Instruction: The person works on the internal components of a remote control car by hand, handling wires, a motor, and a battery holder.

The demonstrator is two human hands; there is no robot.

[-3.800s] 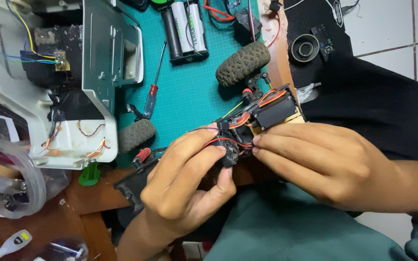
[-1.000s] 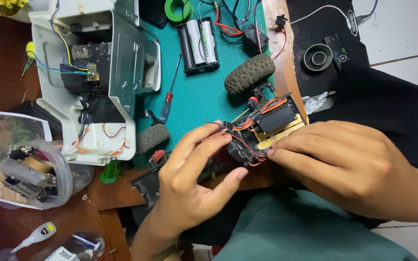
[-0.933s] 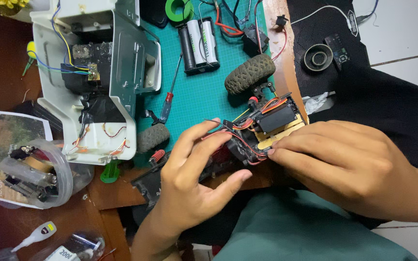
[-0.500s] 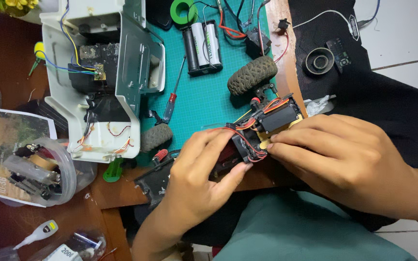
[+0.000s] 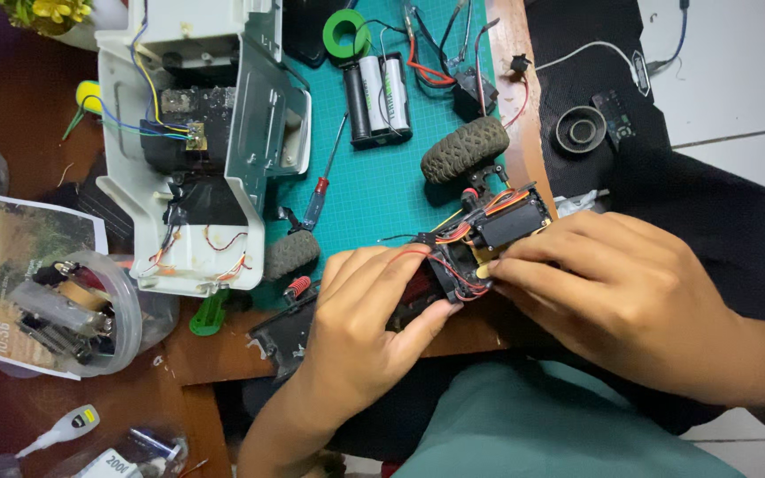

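A small model-car chassis (image 5: 489, 230), black with red and orange wires, lies at the near edge of a teal cutting mat (image 5: 382, 168). My left hand (image 5: 365, 327) grips its near left side, thumb and fingers around the black frame. My right hand (image 5: 613, 292) covers the chassis's right end, fingertips pressed on the wired part beside the black box. A knobby tyre (image 5: 467, 149) sticks out at the chassis's far end, and another tyre (image 5: 292, 255) lies left of my left hand.
A white upturned car body (image 5: 197, 142) with wiring lies at the left. A red-handled screwdriver (image 5: 325, 186), a black battery holder (image 5: 378, 96) and a green tape ring (image 5: 345, 34) rest on the mat. A clear tub of parts (image 5: 73, 314) stands at the left edge.
My left hand's fingers have closed in tighter on the chassis. The view has shifted slightly, so everything sits a little lower in the frame.
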